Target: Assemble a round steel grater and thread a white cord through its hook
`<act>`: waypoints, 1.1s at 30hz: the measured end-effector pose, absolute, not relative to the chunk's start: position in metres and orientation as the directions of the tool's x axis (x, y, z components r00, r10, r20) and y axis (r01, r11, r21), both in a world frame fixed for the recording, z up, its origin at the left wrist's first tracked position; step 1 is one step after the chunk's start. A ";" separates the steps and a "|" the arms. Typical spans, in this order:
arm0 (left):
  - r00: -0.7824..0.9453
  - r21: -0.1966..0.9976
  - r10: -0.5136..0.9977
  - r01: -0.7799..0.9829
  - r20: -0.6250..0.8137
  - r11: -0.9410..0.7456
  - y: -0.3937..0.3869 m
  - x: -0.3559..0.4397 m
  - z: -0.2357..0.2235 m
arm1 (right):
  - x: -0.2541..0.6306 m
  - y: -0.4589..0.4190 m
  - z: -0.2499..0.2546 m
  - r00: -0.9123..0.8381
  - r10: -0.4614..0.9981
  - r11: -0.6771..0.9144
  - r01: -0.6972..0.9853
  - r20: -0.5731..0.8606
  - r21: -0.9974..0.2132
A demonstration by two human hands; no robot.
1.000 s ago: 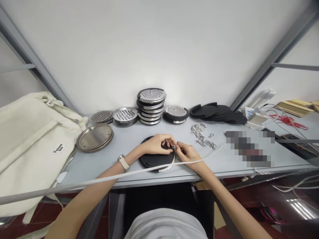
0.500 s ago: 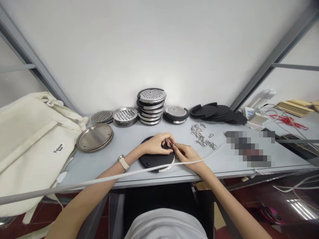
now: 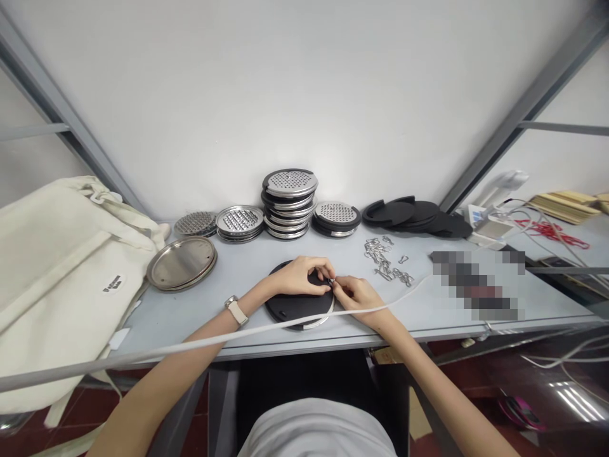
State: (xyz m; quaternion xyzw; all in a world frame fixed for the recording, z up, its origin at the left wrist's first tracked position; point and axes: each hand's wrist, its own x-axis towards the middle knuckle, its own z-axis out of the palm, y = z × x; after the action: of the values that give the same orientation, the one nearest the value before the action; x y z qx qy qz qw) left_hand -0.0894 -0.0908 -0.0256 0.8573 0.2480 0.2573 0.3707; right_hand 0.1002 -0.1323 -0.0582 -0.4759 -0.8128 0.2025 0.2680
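On the near part of the desk lies a round grater [image 3: 304, 309], its black backing facing up and a silver rim showing at the lower right. My left hand [image 3: 304, 275] lies over it, thumb and fingers closed at the grater's right edge. My right hand [image 3: 358, 294] pinches a small metal clip [image 3: 332, 282] at that same edge. Fingertips cover most of the clip, so whether it passes through the grater cannot be made out. Several loose metal clips [image 3: 378, 251] lie to the right of my hands.
Along the wall stand a tall stack of graters [image 3: 289, 184], lower grater piles [image 3: 239, 220] and black discs [image 3: 402, 212]. Plain metal discs [image 3: 183, 261] lie at left beside a cream bag [image 3: 61, 273]. A white cable [image 3: 280, 325] crosses in front of the grater and over my right wrist.
My fingertips and the clip have shifted very slightly to the right at the grater's edge, and the clip has turned a little. The grater stays in place.
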 end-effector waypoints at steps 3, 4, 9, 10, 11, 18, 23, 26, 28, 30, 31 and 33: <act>0.743 0.776 0.620 0.229 0.251 -0.588 -0.091 -0.089 -0.025 | 0.100 -0.132 -0.058 -0.398 0.884 0.463 0.672 0.246 -0.578; 0.744 0.780 0.621 0.227 0.249 -0.584 -0.091 -0.089 -0.025 | 0.100 -0.133 -0.057 -0.396 0.885 0.462 0.675 0.246 -0.575; 0.746 0.793 0.623 0.224 0.235 -0.567 -0.091 -0.090 -0.024 | 0.099 -0.134 -0.056 -0.397 0.884 0.462 0.666 0.246 -0.585; 0.744 0.793 0.626 0.226 0.235 -0.566 -0.091 -0.090 -0.024 | 0.099 -0.134 -0.056 -0.395 0.885 0.460 0.663 0.246 -0.590; 0.742 0.792 0.628 0.227 0.236 -0.566 -0.091 -0.090 -0.024 | 0.099 -0.134 -0.056 -0.391 0.887 0.457 0.661 0.246 -0.596; 0.739 0.793 0.630 0.226 0.240 -0.566 -0.091 -0.090 -0.025 | 0.097 -0.135 -0.056 -0.367 0.897 0.438 0.663 0.246 -0.607; 0.737 0.793 0.636 0.237 0.230 -0.561 -0.092 -0.089 -0.023 | 0.098 -0.135 -0.057 -0.344 0.905 0.423 0.659 0.251 -0.622; 0.751 0.810 0.622 0.213 0.221 -0.546 -0.092 -0.089 -0.023 | 0.100 -0.134 -0.057 -0.335 0.909 0.414 0.661 0.248 -0.626; 0.752 0.806 0.620 0.214 0.225 -0.552 -0.092 -0.089 -0.023 | 0.100 -0.135 -0.057 -0.353 0.903 0.426 0.654 0.245 -0.625; 0.747 0.790 0.620 0.221 0.240 -0.572 -0.091 -0.089 -0.024 | 0.101 -0.135 -0.056 -0.385 0.890 0.449 0.643 0.245 -0.621; 0.745 0.781 0.618 0.223 0.249 -0.583 -0.091 -0.089 -0.024 | 0.101 -0.135 -0.055 -0.402 0.882 0.463 0.636 0.247 -0.617; 0.743 0.769 0.614 0.220 0.267 -0.601 -0.091 -0.089 -0.025 | 0.101 -0.134 -0.055 -0.430 0.866 0.489 0.629 0.254 -0.604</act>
State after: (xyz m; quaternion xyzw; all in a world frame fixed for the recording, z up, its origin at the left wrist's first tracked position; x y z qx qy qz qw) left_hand -0.0889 -0.0907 -0.0249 0.8551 0.2436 0.2630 0.3746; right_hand 0.1006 -0.1344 -0.0546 -0.4571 -0.8177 0.2154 0.2756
